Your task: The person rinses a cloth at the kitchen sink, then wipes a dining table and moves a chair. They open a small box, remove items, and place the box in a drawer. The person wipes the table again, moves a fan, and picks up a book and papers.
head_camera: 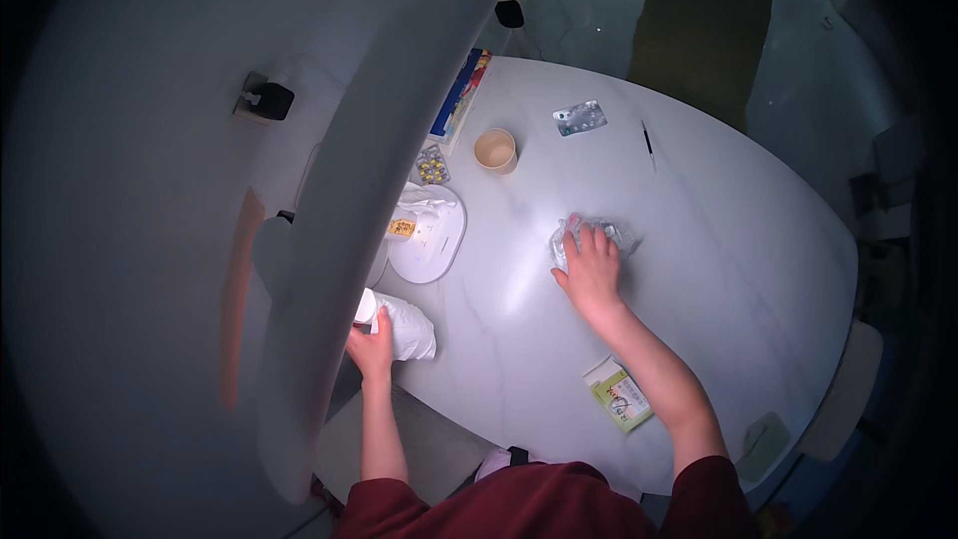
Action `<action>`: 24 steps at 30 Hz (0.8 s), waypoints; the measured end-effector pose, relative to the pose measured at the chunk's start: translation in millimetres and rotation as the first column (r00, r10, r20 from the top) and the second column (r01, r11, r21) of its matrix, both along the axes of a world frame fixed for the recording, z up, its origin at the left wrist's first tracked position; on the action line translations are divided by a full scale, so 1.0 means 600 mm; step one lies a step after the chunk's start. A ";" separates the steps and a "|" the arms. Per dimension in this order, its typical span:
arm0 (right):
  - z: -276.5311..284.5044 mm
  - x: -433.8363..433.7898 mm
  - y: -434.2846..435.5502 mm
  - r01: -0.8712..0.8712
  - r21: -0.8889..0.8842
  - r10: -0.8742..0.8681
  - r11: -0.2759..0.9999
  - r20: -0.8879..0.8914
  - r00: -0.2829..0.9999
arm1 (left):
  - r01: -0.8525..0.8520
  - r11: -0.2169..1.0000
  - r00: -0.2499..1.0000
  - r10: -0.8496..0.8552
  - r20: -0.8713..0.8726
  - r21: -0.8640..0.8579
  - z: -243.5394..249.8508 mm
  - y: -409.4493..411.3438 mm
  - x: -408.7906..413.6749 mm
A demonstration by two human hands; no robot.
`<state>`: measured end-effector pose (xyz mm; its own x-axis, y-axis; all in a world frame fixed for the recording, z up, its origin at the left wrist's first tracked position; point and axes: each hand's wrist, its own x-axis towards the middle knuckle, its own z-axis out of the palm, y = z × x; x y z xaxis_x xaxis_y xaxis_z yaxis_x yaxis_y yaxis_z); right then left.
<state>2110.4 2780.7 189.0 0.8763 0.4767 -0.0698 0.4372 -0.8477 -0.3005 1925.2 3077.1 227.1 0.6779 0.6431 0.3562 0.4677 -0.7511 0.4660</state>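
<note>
My left hand (372, 348) is closed around a white wrapped bundle (408, 326) with a white round cap or cup at its upper end, by the table's left edge; part of the hand is hidden by the large grey lamp-like panel. Over a crumpled clear plastic bag (623, 234) at mid-table lies my right hand (593, 269), fingers spread and touching it; whether it grips the bag is unclear. A green and white box (621, 397) rests beside my right forearm. Farther off are a paper cup (495, 152) and a silver blister pack (580, 118).
The grey panel (374, 202) blocks the view at left. Beside it are a white lamp base (430, 247) with tissue, a blister pack of yellow capsules (432, 165) and a colourful box (462, 101). A thin pen-like tool (648, 142) lies on the white table (733, 239).
</note>
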 end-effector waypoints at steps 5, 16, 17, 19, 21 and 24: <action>-0.014 0.006 0.093 -0.202 0.273 0.167 0.941 0.143 0.975 | -0.003 0.996 0.992 -0.009 -0.128 -0.094 -0.036 0.027 0.013; -0.046 0.044 0.322 -0.183 0.642 0.238 0.744 0.001 0.971 | 0.005 0.998 0.964 -0.021 -0.266 -0.061 0.038 -0.026 0.046; -0.033 0.037 0.294 -0.134 0.746 0.211 0.652 -0.008 0.978 | 0.091 0.995 0.969 -0.100 -0.225 -0.050 0.048 -0.049 0.054; 0.022 0.020 0.195 -0.028 0.888 -0.001 0.459 0.032 0.999 | 0.238 0.971 0.962 -0.239 -0.128 -0.030 0.053 -0.094 0.068; 0.040 0.018 0.066 0.086 0.922 -0.189 0.377 -0.015 0.982 | 0.377 0.921 0.925 -0.380 -0.014 -0.098 0.032 -0.116 0.110; 0.060 0.022 -0.156 0.428 0.798 -0.254 0.425 -0.349 0.902 | 0.463 0.873 0.886 -0.453 0.094 -0.152 -0.010 -0.114 0.208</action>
<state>2123.3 2686.9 225.1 0.9984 0.0406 0.0403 0.0479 -0.2101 -0.9765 2050.0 3008.6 221.3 0.8937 0.3180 0.3165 0.0609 -0.7849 0.6166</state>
